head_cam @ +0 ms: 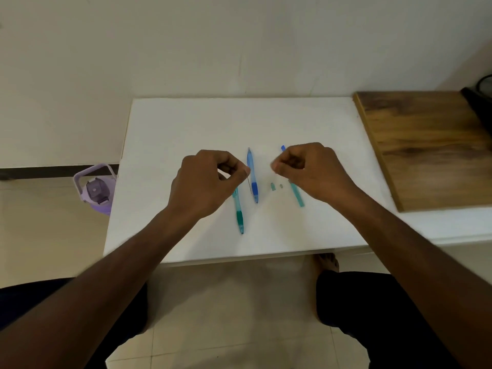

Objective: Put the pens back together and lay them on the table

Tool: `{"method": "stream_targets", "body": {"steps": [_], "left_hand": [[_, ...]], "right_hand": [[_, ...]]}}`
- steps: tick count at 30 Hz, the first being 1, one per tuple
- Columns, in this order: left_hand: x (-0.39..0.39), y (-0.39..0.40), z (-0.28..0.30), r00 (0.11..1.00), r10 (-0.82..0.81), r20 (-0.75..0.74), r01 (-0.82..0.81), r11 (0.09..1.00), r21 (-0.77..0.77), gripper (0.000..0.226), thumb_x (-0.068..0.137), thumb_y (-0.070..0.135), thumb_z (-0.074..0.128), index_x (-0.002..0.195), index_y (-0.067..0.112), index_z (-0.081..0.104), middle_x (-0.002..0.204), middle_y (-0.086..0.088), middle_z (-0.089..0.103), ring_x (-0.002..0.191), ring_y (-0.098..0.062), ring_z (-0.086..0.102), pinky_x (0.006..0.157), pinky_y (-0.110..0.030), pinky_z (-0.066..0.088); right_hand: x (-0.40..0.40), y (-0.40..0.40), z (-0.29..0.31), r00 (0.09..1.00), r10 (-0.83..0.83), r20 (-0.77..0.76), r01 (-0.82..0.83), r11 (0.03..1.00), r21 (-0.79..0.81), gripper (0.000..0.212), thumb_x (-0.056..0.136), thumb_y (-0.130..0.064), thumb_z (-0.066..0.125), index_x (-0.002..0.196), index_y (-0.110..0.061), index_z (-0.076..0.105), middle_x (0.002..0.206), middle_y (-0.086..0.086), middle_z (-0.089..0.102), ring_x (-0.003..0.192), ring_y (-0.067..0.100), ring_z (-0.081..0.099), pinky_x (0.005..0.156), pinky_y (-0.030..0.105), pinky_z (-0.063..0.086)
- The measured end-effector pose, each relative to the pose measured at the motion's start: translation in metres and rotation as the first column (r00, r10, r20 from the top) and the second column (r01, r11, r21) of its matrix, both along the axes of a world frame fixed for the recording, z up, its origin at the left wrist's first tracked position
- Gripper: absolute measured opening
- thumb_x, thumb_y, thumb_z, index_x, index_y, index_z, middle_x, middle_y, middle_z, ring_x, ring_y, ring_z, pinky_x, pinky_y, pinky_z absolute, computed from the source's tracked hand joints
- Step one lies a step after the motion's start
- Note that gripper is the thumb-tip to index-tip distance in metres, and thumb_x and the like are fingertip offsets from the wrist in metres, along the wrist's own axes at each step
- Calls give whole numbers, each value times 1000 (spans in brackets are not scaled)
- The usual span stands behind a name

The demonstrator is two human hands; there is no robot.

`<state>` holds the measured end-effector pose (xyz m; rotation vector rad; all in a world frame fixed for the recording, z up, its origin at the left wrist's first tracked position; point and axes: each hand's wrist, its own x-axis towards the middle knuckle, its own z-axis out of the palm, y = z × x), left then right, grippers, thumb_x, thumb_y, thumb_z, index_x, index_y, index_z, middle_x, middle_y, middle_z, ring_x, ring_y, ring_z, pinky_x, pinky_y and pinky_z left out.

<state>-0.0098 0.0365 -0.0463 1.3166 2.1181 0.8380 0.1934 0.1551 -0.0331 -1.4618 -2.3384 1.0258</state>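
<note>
My left hand (pixel 210 179) hovers over the white table (pixel 186 129), and its thumb and forefinger pinch a thin dark refill (pixel 249 183) that hangs down beside a blue pen (pixel 253 179). A green-gripped pen (pixel 238 213) lies partly under that hand. My right hand (pixel 311 171) has its fingers curled, and its thumb and forefinger pinch a tiny pale piece (pixel 273 165) that is too small to identify. Beneath it lies a teal pen barrel (pixel 296 194) with a blue end (pixel 283 148). Two small pen bits (pixel 272 186) lie between the blue pen and the barrel.
A wooden board (pixel 431 145) lies on the table's right side, with a dark object (pixel 479 102) at its far corner. A purple water bottle (pixel 97 191) stands on the floor to the left of the table. My knees and one foot (pixel 326 262) show below the front edge.
</note>
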Motion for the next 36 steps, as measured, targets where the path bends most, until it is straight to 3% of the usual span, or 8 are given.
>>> {"method": "stream_targets", "body": {"steps": [3,9,12,18,24,28,33,36], "left_hand": [[2,3,4,1000,19,-22,-19,999,27,23,90,59,73,93,36,77,90,21,75,71,-4,72,62,-35,63],[2,4,2,999,36,36,-36,999,2,17,92,55,73,91,38,75,93,20,77,77,-9,74,66,-38,65],[0,4,1,999,37,38,-37,999,11,28,94,61,67,91,35,76,91,20,77,76,-8,74,68,-34,64],[-4,7,-14,909,-128,-396,-6,947,-320,51,88,68,69,103,20,68,93,3,68,77,-16,65,67,-29,51],[19,15,-20,874,-176,-453,-25,914,-405,51,87,70,68,89,21,54,74,6,46,57,-16,47,50,-22,28],[20,16,-16,915,-149,-376,-17,914,-404,42,89,57,74,81,21,55,78,2,57,59,-16,55,50,-22,33],[14,-2,0,959,-179,-221,139,973,-186,28,91,43,74,79,19,64,72,4,68,63,-15,64,59,-26,49],[9,-11,8,974,-175,-146,182,983,32,18,94,35,77,94,18,71,81,10,73,71,-6,71,68,-9,53]], "right_hand": [[-20,-20,4,979,69,-194,-105,977,-183,13,90,-38,81,100,-31,78,87,-18,81,86,-2,76,79,21,62],[-28,-26,-3,976,13,-218,-56,980,-193,21,83,-31,89,98,-26,76,79,-15,81,79,-1,77,81,29,63],[-28,-24,-4,979,-9,-202,-29,982,-185,17,83,-27,89,94,-26,76,78,-11,81,76,1,77,79,29,64],[-23,-18,-4,965,-130,-226,77,970,-231,14,88,-19,84,101,-20,79,82,-3,81,79,10,79,76,29,67],[-26,-19,-1,937,-164,-307,62,947,-316,11,88,-14,83,97,-16,78,82,-1,81,78,12,80,69,22,63],[-24,-16,4,891,-260,-373,78,896,-438,12,90,-12,81,100,-8,75,88,6,82,83,21,81,77,31,66],[-23,-12,13,808,-400,-432,100,816,-569,13,96,-13,74,105,-4,71,89,9,83,83,23,82,73,28,66],[-27,-13,16,800,-394,-453,97,829,-550,13,99,-16,72,105,-5,70,88,6,83,81,22,81,71,27,65]]}}
